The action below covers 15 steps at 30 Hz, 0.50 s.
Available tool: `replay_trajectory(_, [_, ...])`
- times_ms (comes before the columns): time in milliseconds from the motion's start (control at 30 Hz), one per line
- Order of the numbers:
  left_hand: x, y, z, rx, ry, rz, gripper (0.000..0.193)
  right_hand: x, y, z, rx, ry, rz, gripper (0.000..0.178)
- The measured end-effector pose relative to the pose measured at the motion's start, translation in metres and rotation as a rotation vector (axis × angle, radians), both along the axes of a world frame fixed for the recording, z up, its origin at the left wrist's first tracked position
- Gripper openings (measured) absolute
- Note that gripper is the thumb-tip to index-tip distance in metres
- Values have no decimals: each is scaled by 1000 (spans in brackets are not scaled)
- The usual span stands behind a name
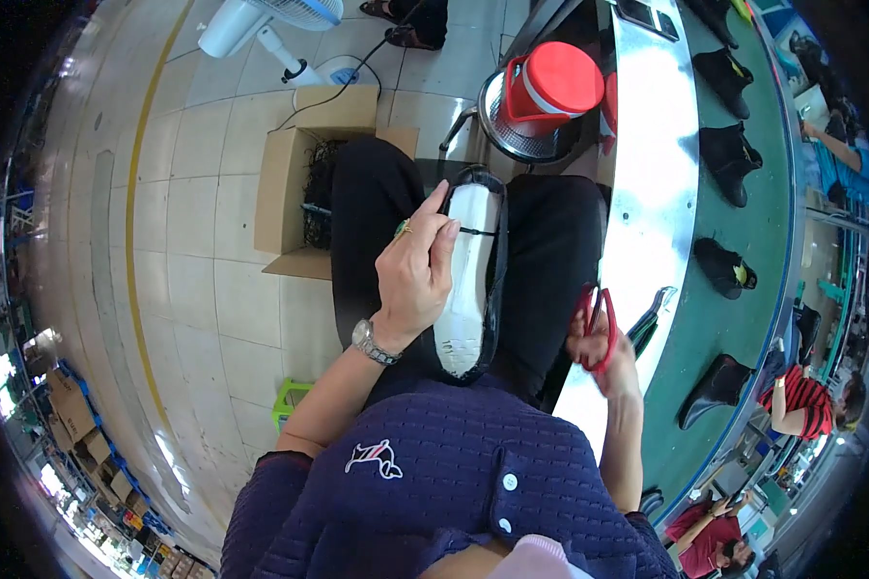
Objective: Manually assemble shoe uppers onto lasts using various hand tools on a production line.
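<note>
A black shoe lies lengthwise between my thighs, its white underside facing up and black material around the edge. A thin dark strip crosses the white underside near the far end. My left hand grips the shoe from its left side, index finger stretched along the edge. To the right, beside my thigh and over the metal ledge, my right hand is closed around scissors with red handles. Their blades are hard to make out. Just right of that hand lies a dark item with green edges.
On the right, several black boots stand or lie on a green belt behind a metal ledge. Ahead are a red lidded bucket on a stool, an open cardboard box with dark scraps, and a fan. Other people are at far right.
</note>
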<state>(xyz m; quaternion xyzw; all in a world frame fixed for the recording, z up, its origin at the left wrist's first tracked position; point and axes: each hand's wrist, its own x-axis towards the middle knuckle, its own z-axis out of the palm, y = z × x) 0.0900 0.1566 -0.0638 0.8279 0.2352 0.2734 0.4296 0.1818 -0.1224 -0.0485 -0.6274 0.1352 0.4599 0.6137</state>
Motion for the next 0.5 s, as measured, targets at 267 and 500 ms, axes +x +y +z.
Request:
replay_trajectory(267, [1, 2, -4, -9, -72, 5, 9, -35, 48, 60, 238, 276, 392, 96])
replay_trajectory(500, [1, -3, -17, 35, -182, 19, 11, -44, 73, 65, 108, 240, 341, 72])
